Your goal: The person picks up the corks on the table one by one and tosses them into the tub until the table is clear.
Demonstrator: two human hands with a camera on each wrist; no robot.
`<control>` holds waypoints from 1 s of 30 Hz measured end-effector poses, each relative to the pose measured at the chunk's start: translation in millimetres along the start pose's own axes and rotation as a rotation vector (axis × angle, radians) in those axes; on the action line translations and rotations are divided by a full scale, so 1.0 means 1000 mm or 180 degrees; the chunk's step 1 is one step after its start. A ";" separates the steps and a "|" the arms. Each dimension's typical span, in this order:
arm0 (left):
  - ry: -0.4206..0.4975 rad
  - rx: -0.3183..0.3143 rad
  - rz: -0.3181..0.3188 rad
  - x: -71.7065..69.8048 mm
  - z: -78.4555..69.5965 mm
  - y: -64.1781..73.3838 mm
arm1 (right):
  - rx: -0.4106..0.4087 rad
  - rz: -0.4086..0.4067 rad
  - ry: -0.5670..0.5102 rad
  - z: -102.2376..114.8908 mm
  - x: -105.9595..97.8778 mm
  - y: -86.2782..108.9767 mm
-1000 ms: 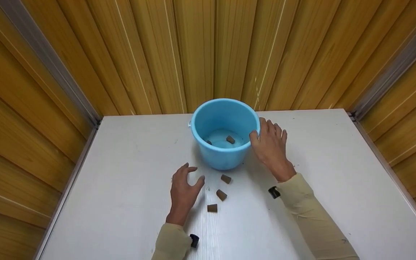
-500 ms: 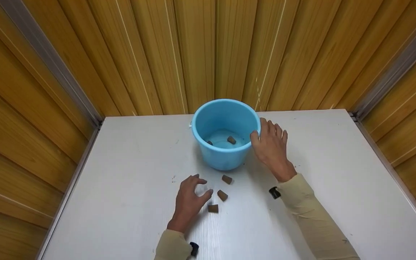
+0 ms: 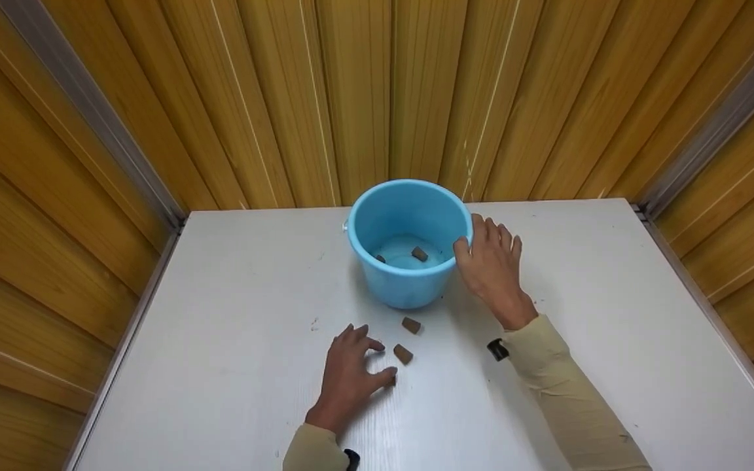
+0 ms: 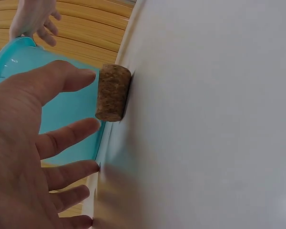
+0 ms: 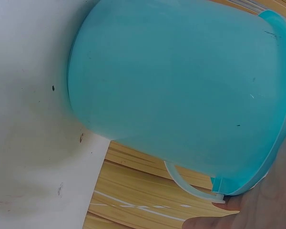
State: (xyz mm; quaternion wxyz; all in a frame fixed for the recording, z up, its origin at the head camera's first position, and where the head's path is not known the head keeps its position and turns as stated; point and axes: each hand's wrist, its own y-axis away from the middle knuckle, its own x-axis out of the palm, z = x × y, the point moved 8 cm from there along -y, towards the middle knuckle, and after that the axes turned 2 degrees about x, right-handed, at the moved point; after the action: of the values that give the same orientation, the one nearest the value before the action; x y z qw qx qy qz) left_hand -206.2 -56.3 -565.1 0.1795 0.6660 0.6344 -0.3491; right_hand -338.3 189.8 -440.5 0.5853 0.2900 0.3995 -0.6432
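A light-blue bucket (image 3: 406, 288) stands upright on the table, and two brown corks (image 3: 419, 254) show inside it. My right hand (image 3: 491, 265) holds the bucket's right rim, thumb at the rim and fingers outside it. In front of the bucket lie two more corks (image 3: 403, 354) in a row; another, nearest me, is mostly hidden by my left thumb. My left hand (image 3: 351, 373) reaches low over the table with thumb and fingers apart. In the left wrist view a cork (image 4: 113, 93) stands out just past the thumb and index fingertips, with nothing between them.
The white table (image 3: 239, 294) carries small dark specks. Wood-look panels (image 3: 364, 98) enclose it at the back and both sides. A pale bucket handle (image 5: 193, 188) hangs beside the bucket in the right wrist view.
My left hand has moved right and toward me, and its thumb now covers most of the nearest cork. The right hand and bucket have stayed in place.
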 end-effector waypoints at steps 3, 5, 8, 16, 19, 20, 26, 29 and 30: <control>-0.0069 0.0061 0.0014 0.001 -0.002 0.000 | -0.0033 -0.0077 -0.0022 0.001 -0.002 0.001; -0.0089 0.0068 0.0027 0.001 -0.002 0.000 | -0.0057 -0.0131 -0.0029 0.002 -0.003 0.002; -0.0083 0.0057 0.0037 0.002 -0.002 0.000 | -0.0072 -0.0151 -0.0033 0.002 -0.003 0.002; -0.0115 0.0173 0.0059 0.003 -0.003 0.003 | -0.0008 -0.0058 -0.0040 0.002 -0.002 0.001; -0.0164 0.0188 0.0117 0.005 -0.003 0.004 | -0.0012 -0.0057 -0.0040 0.002 -0.002 0.001; -0.0185 0.0188 0.0134 0.006 -0.003 0.004 | -0.0013 -0.0056 -0.0040 0.002 -0.002 0.001; -0.0204 0.0172 0.0094 0.006 -0.002 0.003 | 0.0019 -0.0015 -0.0026 0.001 0.000 -0.001; -0.0200 0.0146 0.0069 0.006 -0.002 0.003 | 0.0028 -0.0005 -0.0019 0.000 0.001 0.000; -0.0197 0.0144 0.0065 0.006 -0.003 0.003 | 0.0022 -0.0016 -0.0027 0.000 0.000 0.000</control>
State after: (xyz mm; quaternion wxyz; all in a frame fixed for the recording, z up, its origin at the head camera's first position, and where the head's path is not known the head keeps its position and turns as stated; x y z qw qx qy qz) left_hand -202.8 -51.0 -567.8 0.1875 0.6651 0.6137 -0.3819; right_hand -338.5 189.6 -440.8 0.5843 0.2882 0.3957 -0.6473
